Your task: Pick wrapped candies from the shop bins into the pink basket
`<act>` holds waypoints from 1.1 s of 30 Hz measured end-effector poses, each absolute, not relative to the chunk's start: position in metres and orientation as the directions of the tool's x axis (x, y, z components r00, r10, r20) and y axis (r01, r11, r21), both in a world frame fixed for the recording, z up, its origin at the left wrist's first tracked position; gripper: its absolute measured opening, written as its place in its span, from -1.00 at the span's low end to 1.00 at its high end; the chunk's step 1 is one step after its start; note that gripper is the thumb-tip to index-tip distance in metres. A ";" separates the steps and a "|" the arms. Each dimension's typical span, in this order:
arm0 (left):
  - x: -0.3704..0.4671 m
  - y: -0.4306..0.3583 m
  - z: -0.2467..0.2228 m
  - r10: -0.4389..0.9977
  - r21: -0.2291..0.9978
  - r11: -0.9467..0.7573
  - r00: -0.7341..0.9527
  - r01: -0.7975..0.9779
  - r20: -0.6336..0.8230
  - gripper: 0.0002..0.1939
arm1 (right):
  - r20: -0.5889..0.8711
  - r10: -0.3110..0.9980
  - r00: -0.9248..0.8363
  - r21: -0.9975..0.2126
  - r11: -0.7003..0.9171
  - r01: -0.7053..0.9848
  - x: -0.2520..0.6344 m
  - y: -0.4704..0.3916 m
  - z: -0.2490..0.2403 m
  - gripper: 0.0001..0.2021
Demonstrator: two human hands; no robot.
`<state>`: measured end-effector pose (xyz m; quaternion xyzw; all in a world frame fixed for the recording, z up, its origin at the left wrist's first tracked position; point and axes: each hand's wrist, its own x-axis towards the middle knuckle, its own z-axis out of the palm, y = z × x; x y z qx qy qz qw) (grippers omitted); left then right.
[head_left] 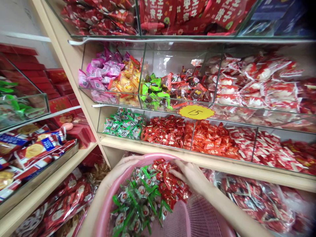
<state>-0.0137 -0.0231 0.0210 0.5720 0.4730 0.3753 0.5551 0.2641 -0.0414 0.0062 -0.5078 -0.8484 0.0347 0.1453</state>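
A pink basket (108, 200) with mesh walls is at the bottom centre. Green-and-clear wrapped candies (139, 204) fill its left part, and red wrapped candies (172, 184) are heaped against its far right side. My left hand (127, 163) rests on the basket's far left rim, its fingers stretched out along it. Over the red candies, my right hand (186, 172) reaches in with its fingers apart, touching or just above the pile. Its fingertips show nothing gripped between them.
Glass-fronted shelf bins of wrapped candy stand ahead, with green-silver candies (124, 123), red candies (164, 131) and a yellow price tag (197, 112). Wooden shelf edges (153, 153) run behind the basket. Packaged snacks (39, 148) lie at left, bagged candies (259, 200) at lower right.
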 end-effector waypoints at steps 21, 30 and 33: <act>-0.025 -0.011 0.002 0.931 0.995 0.032 0.360 0.099 -0.066 -0.69 | 0.241 0.961 -0.135 -0.426 0.230 0.875 0.219 0.078 0.035 -0.58; -0.018 -0.016 0.010 0.943 0.990 0.092 0.309 0.111 -0.122 -0.67 | 0.225 0.967 -0.121 -0.500 0.222 0.837 0.221 0.083 0.030 -0.79; -0.016 -0.018 0.013 0.947 0.989 0.089 0.297 0.116 -0.120 -0.68 | 0.244 0.964 -0.110 -0.521 0.226 0.823 0.222 0.083 0.028 -0.81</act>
